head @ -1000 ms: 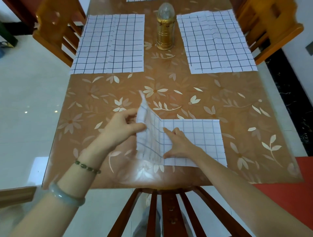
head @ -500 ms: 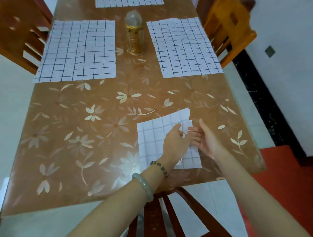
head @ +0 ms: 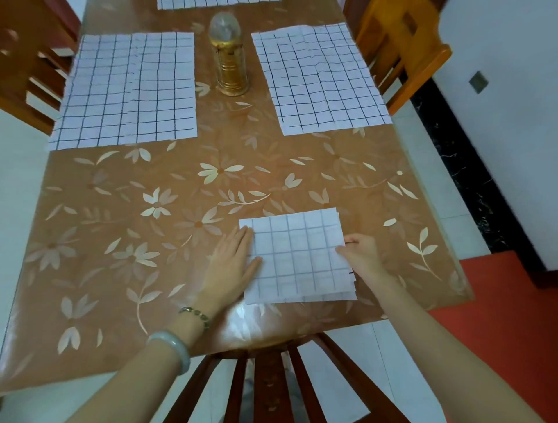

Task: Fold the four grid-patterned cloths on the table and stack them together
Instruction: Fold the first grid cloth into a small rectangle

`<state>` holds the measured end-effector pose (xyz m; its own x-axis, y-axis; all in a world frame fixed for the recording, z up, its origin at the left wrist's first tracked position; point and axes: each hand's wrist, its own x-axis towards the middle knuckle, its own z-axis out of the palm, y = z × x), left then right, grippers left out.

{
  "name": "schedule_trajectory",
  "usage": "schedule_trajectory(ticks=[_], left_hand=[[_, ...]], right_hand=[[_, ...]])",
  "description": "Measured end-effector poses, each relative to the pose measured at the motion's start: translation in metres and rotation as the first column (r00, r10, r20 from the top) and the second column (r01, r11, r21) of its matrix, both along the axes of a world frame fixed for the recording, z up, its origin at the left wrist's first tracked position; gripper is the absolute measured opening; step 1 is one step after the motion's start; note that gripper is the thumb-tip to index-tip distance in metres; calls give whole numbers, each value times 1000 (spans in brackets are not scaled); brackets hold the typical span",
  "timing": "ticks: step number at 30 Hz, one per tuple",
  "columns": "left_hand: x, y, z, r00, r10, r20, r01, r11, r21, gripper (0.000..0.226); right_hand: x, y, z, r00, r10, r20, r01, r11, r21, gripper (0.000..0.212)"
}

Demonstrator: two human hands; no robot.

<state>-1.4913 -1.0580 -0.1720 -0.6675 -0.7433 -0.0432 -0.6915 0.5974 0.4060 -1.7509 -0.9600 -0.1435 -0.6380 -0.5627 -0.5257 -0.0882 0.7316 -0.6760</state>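
Observation:
A folded white grid-patterned cloth (head: 299, 256) lies flat near the table's front edge. My left hand (head: 231, 265) rests flat, fingers together, against the cloth's left edge. My right hand (head: 360, 252) sits at its right edge, fingertips pinching the layered edges. Two unfolded grid cloths lie further back: one at the left (head: 126, 90), one at the right (head: 320, 81). The edge of another grid cloth (head: 211, 3) shows at the far end of the table.
A gold lantern with a clear dome (head: 231, 57) stands between the two unfolded cloths. The table (head: 151, 211) has a brown floral cover. Wooden chairs stand at the left (head: 27, 60), right (head: 401, 51) and directly in front of me (head: 271, 383).
The left half of the near cloth was lifted and folded over to the right. It now lies flat as a smaller square, with my left hand moved back to its left edge.

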Motion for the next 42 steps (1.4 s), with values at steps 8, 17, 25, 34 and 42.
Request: schedule_trajectory(ticks=[8,17,25,34,42], left_hand=[[12,-19,-9,922,-276,272,304,950,-66,84],[10,-38,-15,862,-314,399,363,930,-52,95],[7,-46,-15,841,-347,415,402,914,-50,101],[4,-52,-18,841,-335,425,391,919,-48,108],[14,-59,-24,848,-285,446,338,940,-43,129]], right_hand=[[4,4,-3,994,60,-91,-60,998,3,30],[8,4,-3,986,102,-133,-96,994,52,63],[40,-10,-3,417,473,-776,-415,859,301,65],[95,-60,-54,320,755,-573,-740,577,347,60],[10,-14,-62,386,700,-600,-563,694,448,67]])
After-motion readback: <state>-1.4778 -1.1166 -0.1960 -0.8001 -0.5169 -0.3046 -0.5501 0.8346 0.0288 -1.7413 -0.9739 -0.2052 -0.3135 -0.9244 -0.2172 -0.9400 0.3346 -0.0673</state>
